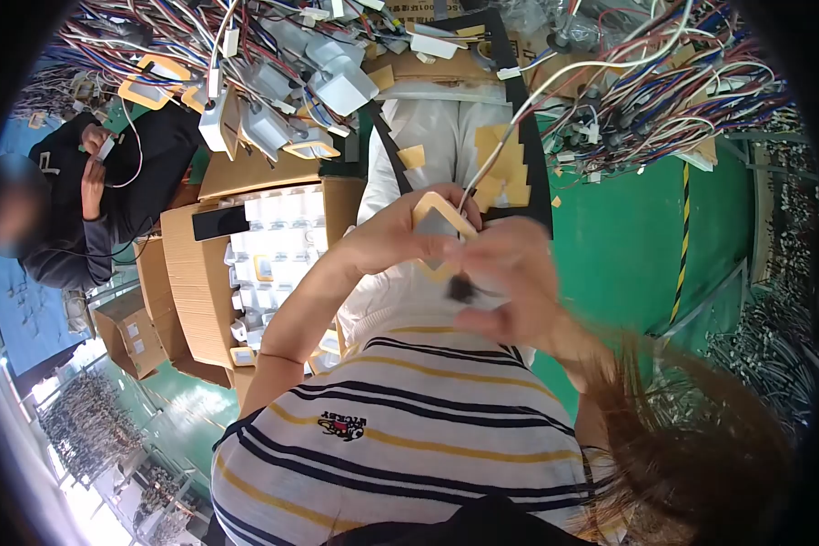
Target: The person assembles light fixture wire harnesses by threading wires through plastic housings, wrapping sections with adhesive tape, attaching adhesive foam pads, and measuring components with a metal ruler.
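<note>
Here, left hand [393, 235] pinching yellow-rimmed piece [439, 221]; right hand [517, 280] blurred, grip unclear; cardboard box [194, 287] holding white parts [287, 215].

striped shirt [469, 414]: "MICKEY" | top cardboard [517, 47]: partial print, "001" | carton labels [136, 338]: too small
</note>
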Action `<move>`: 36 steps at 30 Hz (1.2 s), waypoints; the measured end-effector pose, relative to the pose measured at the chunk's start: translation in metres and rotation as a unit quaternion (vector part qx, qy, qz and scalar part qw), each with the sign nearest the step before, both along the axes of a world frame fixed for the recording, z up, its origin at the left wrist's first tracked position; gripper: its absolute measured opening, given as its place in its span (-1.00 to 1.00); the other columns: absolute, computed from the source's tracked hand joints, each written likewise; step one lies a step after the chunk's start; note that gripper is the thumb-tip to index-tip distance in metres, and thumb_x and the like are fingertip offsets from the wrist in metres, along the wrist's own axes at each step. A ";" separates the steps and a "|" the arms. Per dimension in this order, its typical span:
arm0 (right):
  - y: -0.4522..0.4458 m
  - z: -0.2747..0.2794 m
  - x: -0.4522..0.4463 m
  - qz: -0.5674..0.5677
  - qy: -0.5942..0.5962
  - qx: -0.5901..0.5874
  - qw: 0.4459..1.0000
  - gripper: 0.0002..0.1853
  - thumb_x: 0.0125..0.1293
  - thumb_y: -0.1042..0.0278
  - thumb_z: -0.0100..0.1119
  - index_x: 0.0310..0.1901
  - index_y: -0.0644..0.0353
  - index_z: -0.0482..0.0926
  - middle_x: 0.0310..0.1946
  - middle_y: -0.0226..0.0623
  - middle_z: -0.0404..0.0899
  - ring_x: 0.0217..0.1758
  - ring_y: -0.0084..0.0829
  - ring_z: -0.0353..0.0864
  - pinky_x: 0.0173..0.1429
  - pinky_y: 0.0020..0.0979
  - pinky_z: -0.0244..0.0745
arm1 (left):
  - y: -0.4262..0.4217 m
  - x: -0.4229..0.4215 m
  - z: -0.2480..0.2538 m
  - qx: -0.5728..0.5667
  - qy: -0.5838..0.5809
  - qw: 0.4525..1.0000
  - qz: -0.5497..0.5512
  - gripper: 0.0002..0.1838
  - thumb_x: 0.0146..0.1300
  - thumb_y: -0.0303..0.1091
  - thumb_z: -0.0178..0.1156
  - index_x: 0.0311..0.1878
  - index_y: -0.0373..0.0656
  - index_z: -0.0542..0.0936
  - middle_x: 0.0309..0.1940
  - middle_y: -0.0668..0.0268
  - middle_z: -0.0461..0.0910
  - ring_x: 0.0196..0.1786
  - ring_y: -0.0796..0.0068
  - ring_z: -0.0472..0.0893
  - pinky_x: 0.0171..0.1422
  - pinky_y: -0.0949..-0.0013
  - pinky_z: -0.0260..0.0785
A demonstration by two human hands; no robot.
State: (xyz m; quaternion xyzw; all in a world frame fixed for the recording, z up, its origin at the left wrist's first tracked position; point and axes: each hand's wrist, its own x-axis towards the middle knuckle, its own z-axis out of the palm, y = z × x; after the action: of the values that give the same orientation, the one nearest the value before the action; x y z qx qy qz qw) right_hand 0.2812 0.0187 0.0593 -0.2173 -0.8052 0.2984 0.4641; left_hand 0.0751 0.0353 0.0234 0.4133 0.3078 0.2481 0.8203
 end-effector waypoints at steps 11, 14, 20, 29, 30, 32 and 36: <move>-0.006 -0.003 -0.011 0.097 0.068 -0.199 0.973 -0.66 0.35 0.21 0.23 0.04 0.24 0.54 -0.27 -0.29 0.45 -0.26 -0.48 0.45 -0.20 -0.48 0.39 | 0.018 -0.008 0.002 0.009 0.020 0.995 0.100 -0.52 0.28 -0.32 0.30 0.23 -0.11 0.41 -0.02 0.40 0.51 0.02 0.61 0.48 0.09 0.48 0.36; 0.009 -0.002 -0.008 -0.049 0.085 -0.372 0.923 -0.68 0.34 0.26 0.25 0.05 0.22 0.53 -0.34 -0.35 0.45 -0.30 -0.58 0.41 -0.23 -0.53 0.37 | 0.008 -0.011 0.005 0.051 0.075 0.996 -0.018 -0.51 0.27 -0.34 0.30 0.22 -0.16 0.40 -0.05 0.37 0.50 0.00 0.63 0.46 0.07 0.49 0.36; 0.010 -0.006 -0.007 -0.007 0.106 -0.509 0.854 -0.68 0.22 0.51 0.29 0.02 0.23 0.54 -0.36 -0.46 0.50 -0.39 -0.65 0.46 -0.29 -0.53 0.43 | -0.014 -0.017 0.033 0.110 0.085 0.987 -0.081 -0.61 0.25 -0.37 0.30 0.10 -0.19 0.44 -0.06 0.36 0.49 0.03 0.56 0.45 0.14 0.44 0.29; -0.018 -0.003 0.002 0.000 0.070 -0.339 0.938 -0.90 0.25 0.64 0.14 -0.27 0.38 0.65 -0.38 -0.19 0.57 -0.50 -0.49 0.52 -0.41 -0.53 0.40 | -0.058 -0.011 0.039 0.032 0.050 0.997 -0.051 -0.67 0.36 -0.36 0.20 0.12 -0.20 0.41 -0.03 0.30 0.50 0.07 0.57 0.46 0.18 0.43 0.29; -0.022 -0.002 0.005 0.013 0.080 -0.348 0.934 -0.90 0.23 0.64 0.15 -0.27 0.38 0.65 -0.37 -0.18 0.58 -0.48 -0.47 0.54 -0.39 -0.51 0.41 | -0.063 -0.009 0.044 0.029 0.050 0.997 -0.049 -0.69 0.38 -0.38 0.18 0.12 -0.20 0.40 -0.03 0.29 0.50 0.07 0.57 0.46 0.17 0.43 0.30; -0.028 0.006 0.004 0.022 0.066 -0.375 0.924 -0.88 0.16 0.68 0.22 -0.26 0.36 0.65 -0.33 -0.17 0.59 -0.36 -0.40 0.58 -0.31 -0.44 0.47 | -0.074 -0.006 0.047 0.088 0.085 0.991 -0.048 -0.73 0.40 -0.41 0.13 0.11 -0.18 0.40 -0.08 0.31 0.49 0.03 0.59 0.46 0.11 0.46 0.31; -0.043 0.003 0.005 0.033 0.019 -0.370 0.928 -0.80 0.07 0.67 0.32 -0.22 0.29 0.65 -0.28 -0.21 0.58 -0.28 -0.35 0.58 -0.27 -0.39 0.48 | -0.084 -0.002 0.049 -0.055 0.096 0.993 -0.039 -0.73 0.37 -0.41 0.16 0.09 -0.16 0.41 -0.10 0.33 0.50 -0.02 0.61 0.46 0.06 0.50 0.29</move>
State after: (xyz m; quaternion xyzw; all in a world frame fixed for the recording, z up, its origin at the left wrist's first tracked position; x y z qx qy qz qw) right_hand 0.2860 -0.0243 0.0620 -0.3407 -0.6357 0.5943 0.3558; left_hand 0.0729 -0.0484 0.0719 0.4013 0.3814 0.1577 0.8177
